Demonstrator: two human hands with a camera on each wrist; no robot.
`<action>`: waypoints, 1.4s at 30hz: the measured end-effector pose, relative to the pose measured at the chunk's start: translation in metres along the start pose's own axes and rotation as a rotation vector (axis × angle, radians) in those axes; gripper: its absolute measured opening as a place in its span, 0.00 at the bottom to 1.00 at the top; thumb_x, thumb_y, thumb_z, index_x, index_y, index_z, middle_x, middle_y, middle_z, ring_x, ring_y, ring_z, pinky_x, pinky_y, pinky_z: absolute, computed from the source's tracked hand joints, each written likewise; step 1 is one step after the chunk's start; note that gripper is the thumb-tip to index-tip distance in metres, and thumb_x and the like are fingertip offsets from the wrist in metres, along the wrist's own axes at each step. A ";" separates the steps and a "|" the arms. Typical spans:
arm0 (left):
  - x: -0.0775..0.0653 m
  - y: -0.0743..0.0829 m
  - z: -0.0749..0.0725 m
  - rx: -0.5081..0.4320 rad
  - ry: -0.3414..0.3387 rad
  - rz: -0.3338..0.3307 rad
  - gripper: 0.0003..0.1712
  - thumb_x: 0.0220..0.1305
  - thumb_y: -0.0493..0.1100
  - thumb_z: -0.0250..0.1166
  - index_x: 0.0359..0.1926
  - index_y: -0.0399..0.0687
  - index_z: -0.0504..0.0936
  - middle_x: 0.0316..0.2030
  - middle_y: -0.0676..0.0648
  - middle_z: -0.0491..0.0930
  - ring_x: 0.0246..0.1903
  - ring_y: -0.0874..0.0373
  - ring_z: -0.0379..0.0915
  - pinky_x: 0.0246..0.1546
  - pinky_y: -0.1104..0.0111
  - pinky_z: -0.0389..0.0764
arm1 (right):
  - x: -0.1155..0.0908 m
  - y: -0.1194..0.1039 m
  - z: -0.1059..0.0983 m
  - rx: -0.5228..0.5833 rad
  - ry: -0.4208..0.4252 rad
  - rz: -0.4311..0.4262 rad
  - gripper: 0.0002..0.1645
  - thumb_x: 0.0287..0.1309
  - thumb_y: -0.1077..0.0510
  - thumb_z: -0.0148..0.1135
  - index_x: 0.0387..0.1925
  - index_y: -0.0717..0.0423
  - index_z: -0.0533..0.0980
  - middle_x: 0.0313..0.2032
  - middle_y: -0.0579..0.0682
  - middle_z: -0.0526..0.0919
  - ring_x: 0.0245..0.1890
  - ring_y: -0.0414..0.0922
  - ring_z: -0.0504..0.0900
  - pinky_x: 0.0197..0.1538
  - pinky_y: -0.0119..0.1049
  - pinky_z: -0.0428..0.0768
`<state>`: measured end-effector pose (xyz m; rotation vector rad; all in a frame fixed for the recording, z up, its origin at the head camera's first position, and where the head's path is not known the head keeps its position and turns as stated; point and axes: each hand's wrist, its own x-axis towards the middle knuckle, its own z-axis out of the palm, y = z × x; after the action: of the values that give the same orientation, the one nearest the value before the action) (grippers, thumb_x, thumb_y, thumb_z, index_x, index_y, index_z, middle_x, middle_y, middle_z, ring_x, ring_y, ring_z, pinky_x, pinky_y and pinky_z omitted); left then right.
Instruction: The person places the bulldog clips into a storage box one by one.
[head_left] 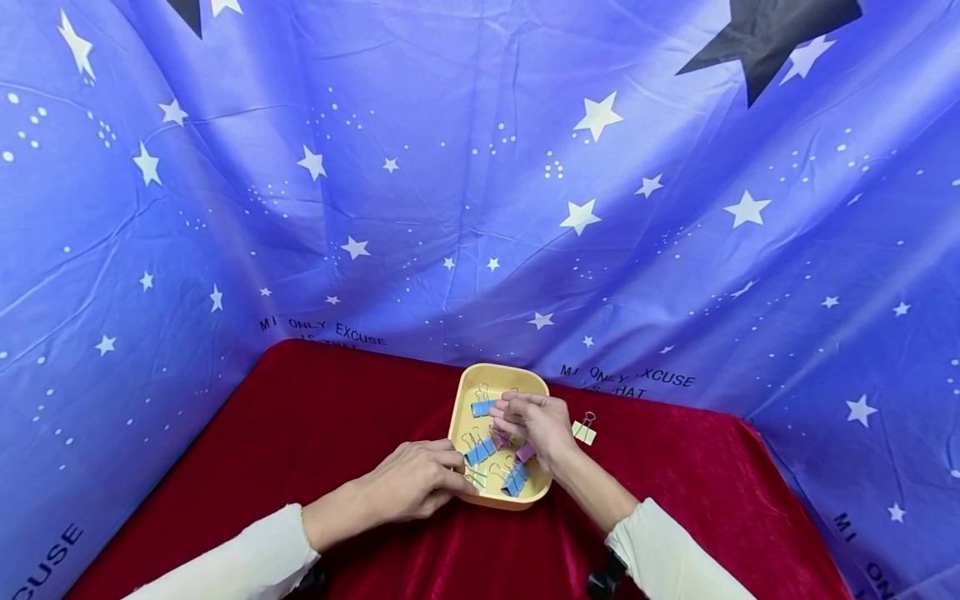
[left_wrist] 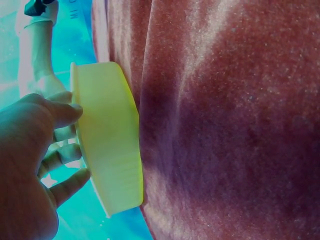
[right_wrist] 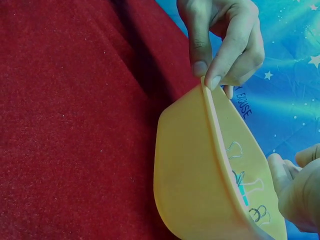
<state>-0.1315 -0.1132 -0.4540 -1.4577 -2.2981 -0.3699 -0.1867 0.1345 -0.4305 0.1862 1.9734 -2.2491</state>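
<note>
A yellow plastic box holds several binder clips, among them a blue binder clip, another blue binder clip and a pink binder clip. My left hand pinches the box rim at the near left; the right wrist view shows thumb and finger on either side of that rim. Over the right side of the box hovers my right hand, its fingers loosely bent and pointing left, with nothing visible between them. Its fingertips overlap the end of a blue binder clip at the far end.
A pale yellow binder clip lies on the table just right of the box. Dark red velvet cloth covers the table. A blue star-printed curtain hangs close behind the box and along both sides.
</note>
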 end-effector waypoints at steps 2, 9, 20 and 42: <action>0.000 0.000 0.000 0.001 0.002 0.003 0.18 0.60 0.38 0.81 0.47 0.67 0.97 0.35 0.63 0.82 0.43 0.67 0.81 0.42 0.77 0.81 | -0.001 0.000 -0.001 -0.007 0.004 0.000 0.26 0.72 0.71 0.61 0.67 0.79 0.78 0.55 0.73 0.90 0.48 0.52 0.98 0.51 0.37 0.93; 0.000 -0.001 0.001 0.001 0.010 0.010 0.19 0.60 0.38 0.81 0.48 0.67 0.97 0.35 0.63 0.83 0.42 0.67 0.80 0.42 0.78 0.81 | -0.003 -0.001 -0.007 -0.004 0.016 0.008 0.25 0.74 0.70 0.61 0.68 0.79 0.78 0.57 0.73 0.89 0.49 0.53 0.98 0.43 0.34 0.93; -0.001 -0.001 0.002 0.011 0.016 0.007 0.20 0.58 0.37 0.81 0.47 0.68 0.97 0.35 0.64 0.83 0.40 0.67 0.78 0.40 0.78 0.79 | -0.003 -0.002 -0.012 0.040 0.032 0.006 0.25 0.74 0.72 0.61 0.67 0.81 0.76 0.45 0.60 0.96 0.44 0.46 0.98 0.51 0.38 0.93; -0.002 -0.001 0.003 0.004 0.021 0.004 0.20 0.58 0.38 0.81 0.47 0.68 0.97 0.35 0.64 0.83 0.41 0.67 0.79 0.39 0.78 0.79 | -0.006 -0.010 -0.048 0.040 0.052 -0.022 0.27 0.75 0.75 0.56 0.71 0.83 0.71 0.53 0.70 0.92 0.49 0.47 0.97 0.57 0.40 0.92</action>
<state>-0.1320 -0.1137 -0.4580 -1.4497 -2.2775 -0.3773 -0.1826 0.1836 -0.4261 0.2316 1.9663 -2.3214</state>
